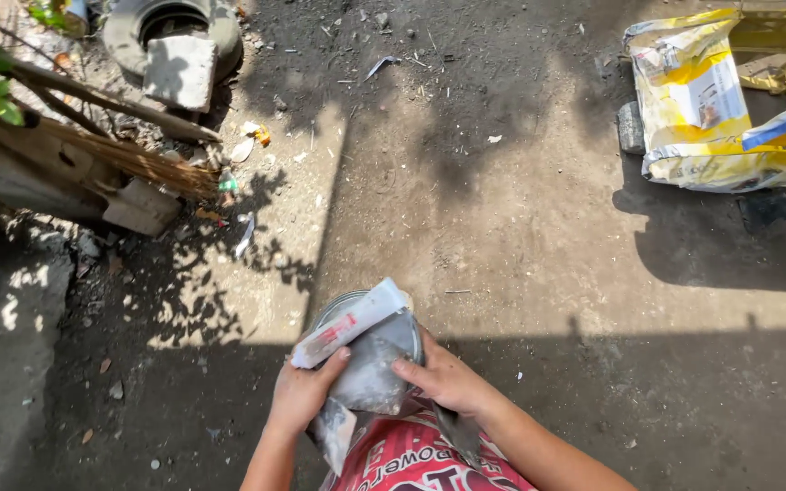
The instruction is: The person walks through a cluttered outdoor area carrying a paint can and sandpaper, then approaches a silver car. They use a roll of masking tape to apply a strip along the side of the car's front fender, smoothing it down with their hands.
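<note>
Scanning from the left, I see a concrete block (180,71) lying in an old tyre (129,23) beside stacked timber (93,150); low in the middle, my left hand (300,393) has its grip clenched on a grey sack (370,368) over a round metal pan (338,307). My right hand (443,377) pinches the sack's other edge; a yellow bag (689,100) lies far right on the dirt ground (520,227).

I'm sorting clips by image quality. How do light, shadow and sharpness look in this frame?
Head view: hard sunlight on the bare ground, with leaf shadow at left; the left hand, right hand and grey bag sit in deep shade at the bottom; the yellow sack is bright, near glare; focus is sharp, with slight wide-angle bending at the edges.
</note>
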